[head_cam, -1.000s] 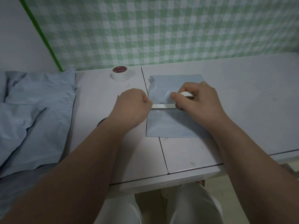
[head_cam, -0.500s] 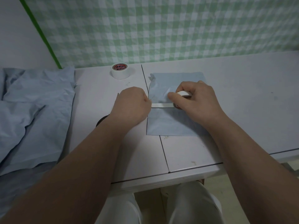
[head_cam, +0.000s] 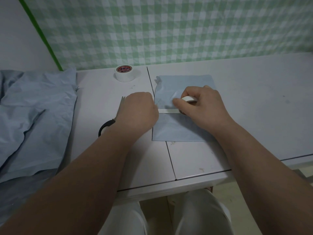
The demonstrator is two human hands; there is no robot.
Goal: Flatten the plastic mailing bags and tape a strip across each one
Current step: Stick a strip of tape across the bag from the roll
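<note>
1. Pale-blue plastic, the mailing bag (head_cam: 179, 128) lies flat on the desk (head_cam: 254, 119) straight ahead of the person. Its long axis runs away from them, and its left edge is close to a seam in the desk top.
2. White strip of tape (head_cam: 168, 111) crosses the bag about midway up, running left to right at right angles to the bag's length. It spans the gap between the two hands and covers only the left part of the width.
3. Left hand (head_cam: 139, 112) sits knuckles-up at the bag's left edge with its fingers curled under. The strip's end runs in beneath them. The hand looks to be pinching or pinning that end, though the fingertips are hidden.
4. Right hand (head_cam: 205, 107) grips the tape roll (head_cam: 188, 98), fingers wrapped round it, low over the bag's middle.
5. By my reading the coming move goes rightward. The untaped width lies to the right of the roll, beneath and beyond the right hand. That hand is placed to carry the roll while the left anchors.
6. Scissors (head_cam: 108, 125) lie just left of the left hand, partly under that forearm, blades pointing away. The left hand is the nearer one for the cut.
7. Spare roll (head_cam: 124, 73) stands at the back of the desk, and a heap of blue bags (head_cam: 33, 116) lies off the desk's left end. Neither is in the roll's path.
</note>
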